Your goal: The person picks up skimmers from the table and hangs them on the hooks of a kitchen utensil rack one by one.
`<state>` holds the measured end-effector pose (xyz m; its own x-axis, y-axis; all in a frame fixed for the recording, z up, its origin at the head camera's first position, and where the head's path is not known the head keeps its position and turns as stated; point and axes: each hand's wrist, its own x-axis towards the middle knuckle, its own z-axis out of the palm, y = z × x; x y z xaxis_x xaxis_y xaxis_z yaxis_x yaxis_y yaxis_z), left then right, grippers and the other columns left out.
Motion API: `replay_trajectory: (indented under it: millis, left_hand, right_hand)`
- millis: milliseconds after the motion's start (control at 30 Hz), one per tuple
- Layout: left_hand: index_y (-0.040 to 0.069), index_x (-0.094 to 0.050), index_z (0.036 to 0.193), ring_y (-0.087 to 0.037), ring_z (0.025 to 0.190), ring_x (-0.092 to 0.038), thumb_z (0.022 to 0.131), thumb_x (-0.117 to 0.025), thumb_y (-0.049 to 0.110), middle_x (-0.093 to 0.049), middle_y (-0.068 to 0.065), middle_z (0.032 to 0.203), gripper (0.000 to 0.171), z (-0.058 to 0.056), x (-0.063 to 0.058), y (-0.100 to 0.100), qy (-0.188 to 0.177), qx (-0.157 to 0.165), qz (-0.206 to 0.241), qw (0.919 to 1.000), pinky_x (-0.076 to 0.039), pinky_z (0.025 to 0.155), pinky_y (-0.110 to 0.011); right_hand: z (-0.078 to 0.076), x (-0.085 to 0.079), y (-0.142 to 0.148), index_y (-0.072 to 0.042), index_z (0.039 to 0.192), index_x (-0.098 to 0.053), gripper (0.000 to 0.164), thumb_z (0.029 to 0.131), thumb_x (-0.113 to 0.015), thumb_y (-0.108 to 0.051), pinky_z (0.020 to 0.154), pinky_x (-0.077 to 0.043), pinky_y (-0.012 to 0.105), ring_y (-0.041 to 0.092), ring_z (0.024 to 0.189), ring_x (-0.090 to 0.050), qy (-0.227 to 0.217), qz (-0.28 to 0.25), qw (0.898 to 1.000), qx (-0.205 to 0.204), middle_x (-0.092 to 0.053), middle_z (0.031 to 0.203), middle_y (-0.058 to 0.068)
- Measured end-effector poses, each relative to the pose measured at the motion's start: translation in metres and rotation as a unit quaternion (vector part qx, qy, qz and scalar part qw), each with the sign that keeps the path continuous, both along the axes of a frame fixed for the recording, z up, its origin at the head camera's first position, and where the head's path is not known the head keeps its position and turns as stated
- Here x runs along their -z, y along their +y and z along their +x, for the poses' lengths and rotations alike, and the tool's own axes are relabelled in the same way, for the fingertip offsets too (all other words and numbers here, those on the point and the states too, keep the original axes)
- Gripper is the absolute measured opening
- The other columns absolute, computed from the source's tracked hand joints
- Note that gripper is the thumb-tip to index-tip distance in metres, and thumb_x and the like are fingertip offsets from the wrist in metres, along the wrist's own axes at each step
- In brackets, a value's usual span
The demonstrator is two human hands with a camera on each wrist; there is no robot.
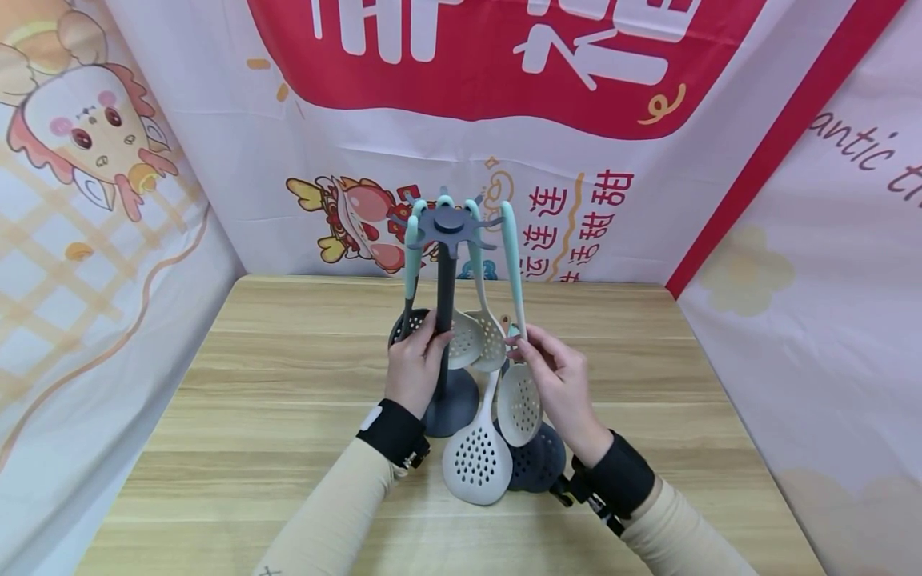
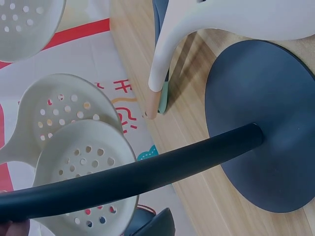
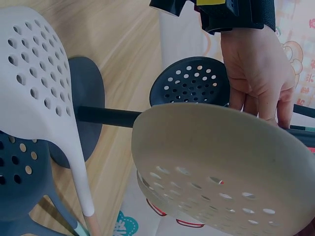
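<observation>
My left hand grips the dark pole of an upright utensil stand, below its hooked top. On the right, my right hand pinches the mint-handled beige skimmer low on its handle; the handle's curved end is at a right-hand hook. Whether it bears on the hook, I cannot tell. Two more beige skimmers and a black skimmer hang around the pole. In the right wrist view, the beige skimmer's bowl fills the front and hides part of the pole.
A white skimmer and dark slotted utensils lie on the wooden table, right of and before the stand's round base. Printed cloth covers the walls behind and at both sides.
</observation>
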<state>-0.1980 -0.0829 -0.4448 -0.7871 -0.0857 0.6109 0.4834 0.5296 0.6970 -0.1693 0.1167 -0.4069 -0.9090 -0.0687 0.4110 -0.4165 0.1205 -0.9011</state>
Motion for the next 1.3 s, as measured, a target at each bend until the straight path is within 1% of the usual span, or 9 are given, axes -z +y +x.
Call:
replay_trajectory:
  millis: [400, 667, 867, 967, 1100, 1167, 1300]
  left_hand:
    - [0.001, -0.066, 0.121, -0.027, 0.090, -0.073, 0.095, -0.065, 0.012, -0.074, -0.015, 0.100, 0.028, 0.0019, -0.0006, 0.0019, -0.001, -0.013, -0.011, 0.9999, -0.061, 0.080, -0.042]
    - [0.002, -0.067, 0.121, -0.027, 0.089, -0.073, 0.095, -0.066, 0.013, -0.075, -0.015, 0.099, 0.029, 0.0018, -0.0003, 0.0017, 0.003, -0.010, -0.005, 0.9999, -0.061, 0.078, -0.041]
    - [0.001, -0.067, 0.121, -0.026, 0.089, -0.074, 0.095, -0.066, 0.012, -0.075, -0.015, 0.099, 0.029, 0.0009, 0.0003, 0.0021, -0.003, -0.004, -0.002, 1.0000, -0.061, 0.077, -0.040]
    - [0.001, -0.067, 0.121, -0.026, 0.088, -0.074, 0.095, -0.066, 0.012, -0.075, -0.015, 0.098, 0.028, 0.0005, 0.0006, 0.0022, -0.002, -0.004, -0.003, 1.0000, -0.061, 0.077, -0.040]
    - [0.002, -0.067, 0.121, -0.026, 0.088, -0.074, 0.095, -0.066, 0.012, -0.075, -0.014, 0.097, 0.028, 0.0002, 0.0008, 0.0024, 0.002, -0.006, -0.004, 1.0000, -0.061, 0.077, -0.040]
    - [0.002, -0.067, 0.121, -0.026, 0.088, -0.074, 0.095, -0.066, 0.013, -0.075, -0.014, 0.097, 0.028, 0.0004, 0.0008, 0.0024, 0.003, -0.007, -0.005, 1.0000, -0.061, 0.077, -0.041]
    - [0.001, -0.067, 0.121, -0.026, 0.088, -0.073, 0.095, -0.066, 0.015, -0.075, -0.015, 0.098, 0.029, 0.0004, 0.0011, 0.0025, 0.001, -0.009, -0.009, 0.9999, -0.061, 0.076, -0.041]
  right_hand:
    - [0.0007, 0.0003, -0.0009, 0.010, 0.121, -0.063, 0.025, 0.097, -0.056, 0.003, 0.081, -0.059, 0.022, 0.005, 0.084, -0.070, 0.002, -0.003, 1.000, 0.001, -0.070, 0.105, 0.029]
    - [-0.0003, 0.0005, -0.0025, 0.011, 0.121, -0.063, 0.026, 0.097, -0.057, 0.004, 0.081, -0.059, 0.021, 0.003, 0.086, -0.069, 0.001, -0.002, 1.000, -0.003, -0.070, 0.105, 0.030]
    - [-0.0017, 0.0024, -0.0038, 0.010, 0.122, -0.063, 0.026, 0.097, -0.057, 0.002, 0.084, -0.058, 0.022, 0.001, 0.090, -0.069, -0.008, 0.004, 1.000, -0.004, -0.070, 0.107, 0.029]
    - [-0.0021, 0.0035, -0.0047, 0.009, 0.122, -0.063, 0.026, 0.097, -0.057, 0.002, 0.084, -0.058, 0.023, 0.001, 0.090, -0.069, -0.007, 0.004, 1.000, -0.005, -0.070, 0.107, 0.028]
    - [-0.0020, 0.0046, -0.0062, 0.010, 0.122, -0.063, 0.026, 0.097, -0.057, 0.003, 0.084, -0.059, 0.024, 0.009, 0.090, -0.071, 0.002, -0.001, 1.000, -0.010, -0.070, 0.106, 0.028]
    - [-0.0019, 0.0050, -0.0070, 0.010, 0.121, -0.063, 0.026, 0.097, -0.057, 0.003, 0.084, -0.059, 0.024, 0.011, 0.089, -0.072, 0.008, -0.001, 1.000, -0.012, -0.070, 0.105, 0.029]
    - [-0.0016, 0.0052, -0.0088, 0.011, 0.120, -0.063, 0.025, 0.097, -0.057, 0.004, 0.083, -0.059, 0.023, 0.007, 0.088, -0.070, 0.013, 0.003, 1.000, -0.015, -0.070, 0.103, 0.029]
